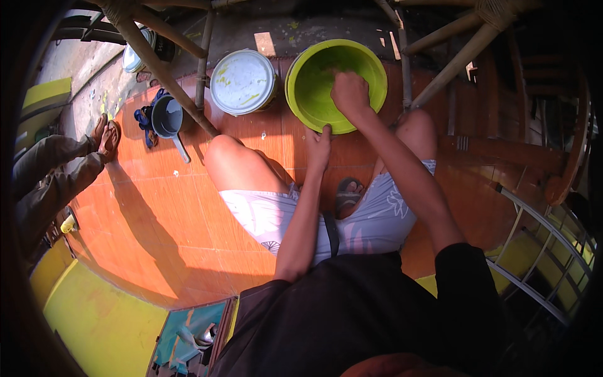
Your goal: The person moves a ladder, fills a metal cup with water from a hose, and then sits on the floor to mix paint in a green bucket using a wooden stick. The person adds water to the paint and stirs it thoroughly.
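My left hand (pixel 319 141) grips the near rim of a lime-green plastic basin (pixel 309 88), its thumb up at the edge and its other fingers mostly hidden. My right hand (pixel 350 94) is down inside the basin with curled fingers; their tips and anything they hold are hidden. Just left of the basin stands a white lidded bucket (pixel 242 81) with yellow-green smears on its lid. Farther left, a grey dipper (pixel 167 116) with a long handle rests on the orange tiled floor (pixel 207 232) beside blue sandals (pixel 146 129).
Bamboo poles (pixel 169 81) frame the basin and bucket. Another person's sandalled feet (pixel 107 141) and trousered legs are at the left. A second bucket (pixel 135 56) sits behind. Wooden furniture (pixel 534 151) and a metal rack (pixel 534 245) are at the right, a yellow-green ledge (pixel 100 308) at the lower left.
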Available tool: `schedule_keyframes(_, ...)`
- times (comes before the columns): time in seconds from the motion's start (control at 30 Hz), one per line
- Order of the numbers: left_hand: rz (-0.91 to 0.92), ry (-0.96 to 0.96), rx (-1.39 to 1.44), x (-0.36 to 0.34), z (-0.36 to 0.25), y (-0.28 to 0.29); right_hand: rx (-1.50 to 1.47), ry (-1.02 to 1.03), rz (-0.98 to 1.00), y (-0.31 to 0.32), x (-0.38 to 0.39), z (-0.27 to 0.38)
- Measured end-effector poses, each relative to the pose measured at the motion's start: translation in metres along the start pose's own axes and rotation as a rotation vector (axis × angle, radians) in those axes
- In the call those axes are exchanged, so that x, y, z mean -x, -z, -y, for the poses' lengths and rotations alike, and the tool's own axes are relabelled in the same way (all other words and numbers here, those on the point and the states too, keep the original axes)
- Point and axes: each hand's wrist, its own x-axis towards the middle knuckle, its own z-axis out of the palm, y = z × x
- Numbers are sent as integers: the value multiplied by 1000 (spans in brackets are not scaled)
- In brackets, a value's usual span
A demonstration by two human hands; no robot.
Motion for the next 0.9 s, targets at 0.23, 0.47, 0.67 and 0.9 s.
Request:
schedule_keyframes(0.23, 47, -28, 14, -5, 5, 4, 102, 290, -49, -28, -19, 18)
schedule_keyframes(0.47, 48, -21, 13, -14, 9, 11, 224, 336, 287, -37, 0, 5)
schedule_keyframes(0.67, 20, -16, -53, -12, 12, 12, -4, 144, 291, -4, 9, -10)
schedule_keyframes(0.9, -35, -22, -294, -3, -16, 27, 33, 4, 336, -2, 11, -19)
